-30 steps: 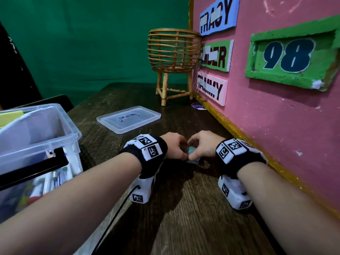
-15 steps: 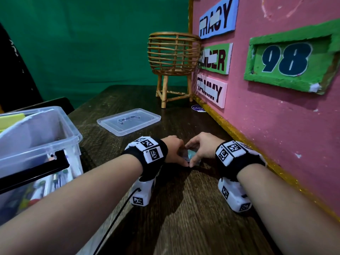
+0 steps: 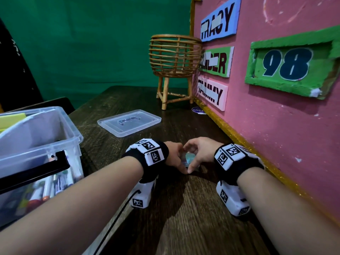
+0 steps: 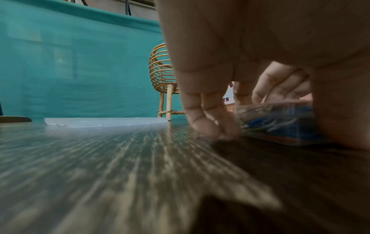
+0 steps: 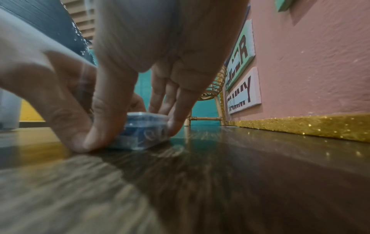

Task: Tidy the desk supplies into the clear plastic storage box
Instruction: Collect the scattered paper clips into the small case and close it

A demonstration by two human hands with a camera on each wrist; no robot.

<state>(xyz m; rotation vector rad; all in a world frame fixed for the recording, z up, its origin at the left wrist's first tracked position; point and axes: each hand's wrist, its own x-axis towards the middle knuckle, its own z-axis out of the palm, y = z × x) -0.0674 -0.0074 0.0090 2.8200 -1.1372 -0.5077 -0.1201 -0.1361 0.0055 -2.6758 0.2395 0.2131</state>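
**One small case left between us and a tidy desk**

Most of the work looks done, judging by the clear plastic storage box (image 3: 38, 137) at our left: it stands open on the dark wooden desk (image 3: 193, 218), and through its wall we can make out markers and other supplies stacked inside, with something yellow showing near the top. Its black handle hangs down across the front wall. The box's lid (image 3: 128, 122) lies flat on the desk farther away, well apart from the box, so closing up is a step not yet done.

Beyond the lid, a rattan basket on legs (image 3: 174, 57) stands against the pink board; we cannot tell whether it counts among the things to tidy. A small round sticker or label (image 3: 197, 110) lies near its feet, too small to read.

What remains loose on the desk, as far as we see, is one small clear case with blue contents (image 5: 146, 131), resting flat on the wood close to the pink board. We have both hands on it: our left hand (image 3: 173, 155) and right hand (image 3: 199, 153) meet over it, fingertips curled down round its sides and touching the desk, thumbs nearly together at the near edge. The case has not left the surface.

By our reckoning, we need to lift it, carry it left into the box, then fetch the lid.
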